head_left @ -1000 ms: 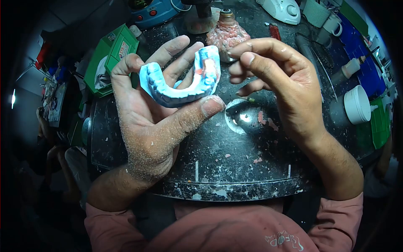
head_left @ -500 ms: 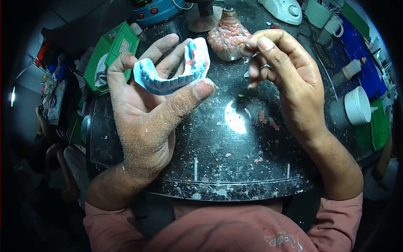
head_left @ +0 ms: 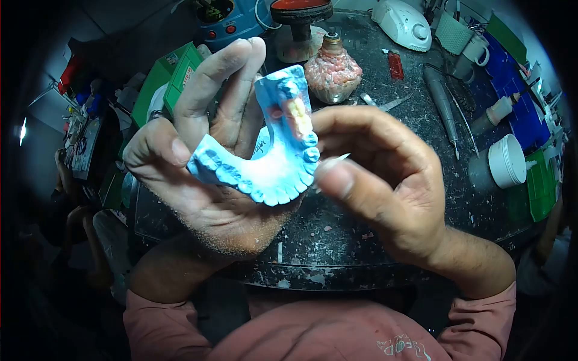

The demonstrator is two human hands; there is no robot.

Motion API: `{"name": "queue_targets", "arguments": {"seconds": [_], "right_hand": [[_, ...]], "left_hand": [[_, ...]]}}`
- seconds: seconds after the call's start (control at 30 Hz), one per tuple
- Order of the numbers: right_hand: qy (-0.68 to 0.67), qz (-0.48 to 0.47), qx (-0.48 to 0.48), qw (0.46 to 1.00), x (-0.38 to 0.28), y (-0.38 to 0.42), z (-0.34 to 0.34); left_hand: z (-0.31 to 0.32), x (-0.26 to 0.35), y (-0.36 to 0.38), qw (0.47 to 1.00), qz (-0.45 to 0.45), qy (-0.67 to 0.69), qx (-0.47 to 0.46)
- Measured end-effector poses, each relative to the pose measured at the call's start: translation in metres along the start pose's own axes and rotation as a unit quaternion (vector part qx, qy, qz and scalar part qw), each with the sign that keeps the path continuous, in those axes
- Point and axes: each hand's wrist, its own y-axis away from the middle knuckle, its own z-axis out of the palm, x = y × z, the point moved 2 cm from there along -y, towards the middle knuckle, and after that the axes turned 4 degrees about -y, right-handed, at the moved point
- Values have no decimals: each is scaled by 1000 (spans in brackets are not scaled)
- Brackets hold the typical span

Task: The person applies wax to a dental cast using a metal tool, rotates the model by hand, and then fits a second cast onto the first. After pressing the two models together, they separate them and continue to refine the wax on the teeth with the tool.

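My left hand (head_left: 208,150) holds a light blue plaster dental cast (head_left: 274,162), a horseshoe arch of teeth with pink and yellowish wax teeth on its right branch. The cast is lifted close to the camera, above the dark round bench (head_left: 361,240). My right hand (head_left: 379,180) is against the cast's right side, thumb and fingers pinched on a thin pointed metal tool (head_left: 337,159) whose tip shows by the thumb nail. White dust covers the left hand.
A wax-crusted glass burner (head_left: 332,69), a red-topped stand (head_left: 300,18) and a blue machine (head_left: 232,18) stand at the back. Green boxes (head_left: 171,78) lie left; a white handpiece unit (head_left: 403,21), loose instruments (head_left: 442,102), a white tub (head_left: 506,159) and bottle (head_left: 497,111) lie right.
Both hands have come toward the camera with the cast. The cast has turned, its teeth now facing me, and my right hand has dropped from beside the burner onto the cast's right side.
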Motion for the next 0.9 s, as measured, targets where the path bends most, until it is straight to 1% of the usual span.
{"name": "queue_targets", "arguments": {"seconds": [0.03, 0.07, 0.1, 0.13, 0.17, 0.2, 0.23, 0.27, 0.3, 0.37, 0.4, 0.43, 0.5, 0.53, 0.6, 0.63, 0.7, 0.73, 0.77, 0.83, 0.87, 0.9], "right_hand": [[-32, 36, 2, 999, 0, 2, 3], [-81, 49, 11, 995, 1, 1, 5], [-129, 61, 19, 990, 2, 1, 6], [-128, 60, 19, 990, 0, 0, 6], [-166, 83, 29, 982, -1, -1, 4], [-204, 107, 39, 972, -3, -3, 2], [-202, 104, 39, 973, -3, -4, -1], [-216, 125, 51, 967, -2, -4, -5], [-230, 145, 64, 960, 0, -5, -8], [-215, 127, 88, 964, 3, -9, -12], [-213, 123, 90, 965, 6, -12, -13], [-211, 119, 92, 966, 7, -12, -16], [-224, 124, 87, 963, 9, -13, -20], [-238, 134, 80, 959, 9, -13, -21], [-246, 139, 90, 955, 9, -13, -19], [-255, 143, 100, 951, 9, -12, -19], [-259, 144, 102, 950, 11, -13, -20], [-262, 145, 103, 949, 12, -13, -21], [-261, 145, 105, 949, 12, -13, -21], [-267, 149, 117, 945, 12, -13, -21], [-266, 149, 117, 945, 12, -13, -21], [-270, 149, 118, 944, 12, -12, -21]], "left_hand": [[-9, -1, -3, 1000, 1, 1, -1], [-21, -2, -7, 980, 58, -149, -122], [-25, -3, -7, 919, 114, -293, -238], [-17, -6, -5, 980, 52, -168, -92], [-19, -6, -7, 980, 54, -167, -94], [-19, -6, -9, 939, 98, -267, -193], [-17, -7, -10, 876, 140, -362, -287], [-13, -10, -6, 860, 164, -404, -267], [-13, -10, -6, 859, 166, -402, -270], [-14, -8, -8, 880, 191, -382, -207], [-15, -4, -9, 902, 185, -360, -151], [-24, 0, -13, 902, 186, -358, -154], [-54, 9, -24, 945, 32, -284, -157], [-53, 8, -25, 945, 32, -283, -158], [-52, 1, -25, 977, -73, -175, -101], [-45, -2, -23, 977, -74, -175, -101], [-29, -7, -18, 961, -68, -269, 15], [-26, -9, -17, 959, -63, -272, 50], [-27, -10, -18, 959, -63, -271, 49], [-33, -10, -21, 960, -85, -267, 0], [-39, -6, -22, 960, -86, -266, 0], [-44, -3, -23, 964, -137, -223, -46]]}}
